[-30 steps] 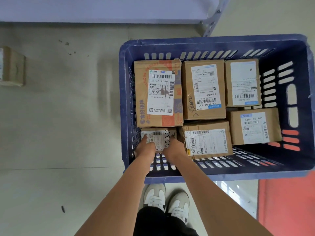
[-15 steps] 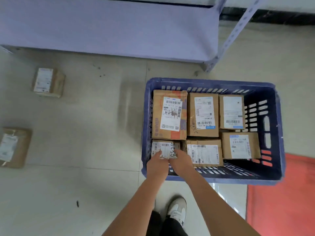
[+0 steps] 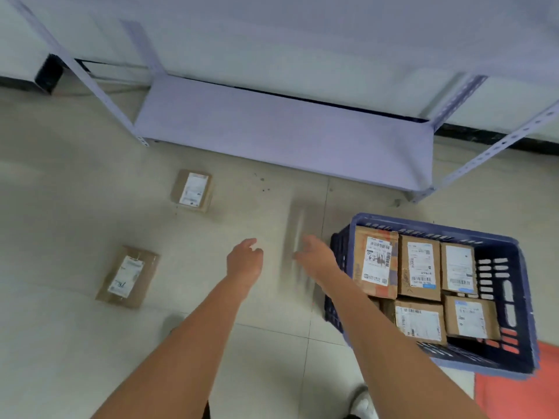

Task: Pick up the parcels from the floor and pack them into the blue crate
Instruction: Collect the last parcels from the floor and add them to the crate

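The blue crate (image 3: 524,300) stands on the floor at the right, filled with several labelled cardboard parcels lying flat. Two more parcels lie on the tiles to the left: a far parcel (image 3: 191,190) close to the shelf and a near parcel (image 3: 127,276) at the lower left. My left hand (image 3: 244,261) hovers over bare floor between the near parcel and the crate, fingers apart, holding nothing. My right hand (image 3: 314,255) hangs just left of the crate's wall, also open with nothing in it. My right forearm hides the crate's near left corner.
A pale purple metal shelf unit (image 3: 284,131) stands against the wall behind the crate, its uprights slanting out at both sides. A red mat (image 3: 520,394) lies at the lower right beside the crate. My white shoe (image 3: 363,403) shows at the bottom edge.
Both hands let go of the small parcel in the crate's near left corner and lifted out to the left. The view rose and swung left, revealing the two floor parcels.
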`<state>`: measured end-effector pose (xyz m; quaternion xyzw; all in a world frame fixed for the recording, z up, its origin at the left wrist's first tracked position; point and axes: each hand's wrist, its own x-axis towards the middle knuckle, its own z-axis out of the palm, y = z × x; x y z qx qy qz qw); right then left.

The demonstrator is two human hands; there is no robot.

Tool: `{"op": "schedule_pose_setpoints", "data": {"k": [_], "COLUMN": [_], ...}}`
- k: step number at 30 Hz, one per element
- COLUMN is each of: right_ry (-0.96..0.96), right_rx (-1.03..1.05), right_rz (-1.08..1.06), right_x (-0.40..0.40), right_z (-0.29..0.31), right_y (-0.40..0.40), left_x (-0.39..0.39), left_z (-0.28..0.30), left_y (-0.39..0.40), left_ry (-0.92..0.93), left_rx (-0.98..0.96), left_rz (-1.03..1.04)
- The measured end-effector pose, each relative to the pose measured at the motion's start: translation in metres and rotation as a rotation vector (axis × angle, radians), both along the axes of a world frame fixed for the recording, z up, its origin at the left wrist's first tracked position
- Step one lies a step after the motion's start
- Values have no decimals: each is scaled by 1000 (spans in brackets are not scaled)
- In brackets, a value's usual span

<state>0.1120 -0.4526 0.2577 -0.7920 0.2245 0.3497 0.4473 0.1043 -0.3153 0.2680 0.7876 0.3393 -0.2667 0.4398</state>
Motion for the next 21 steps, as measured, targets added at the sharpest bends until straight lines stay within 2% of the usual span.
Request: {"op": "schedule_pose_setpoints", "data": {"k": [6, 12, 16, 21], "right_ry": [2, 19, 72, 128], "right_rx": [41, 75, 86, 106], "right_rz": [-107, -82, -148, -191], "right_x": [46, 84, 109, 131], "right_z": [13, -7, -51, -152], "right_y": [154, 255, 277, 292], "left_x": [37, 73, 96, 123], "left_z": [18, -10, -57, -160], "left_y": [159, 257, 282, 302], "left_ry": [1, 34, 31, 36], "left_rx": [13, 21, 26, 56], "left_rz": [120, 122, 114, 98]}}
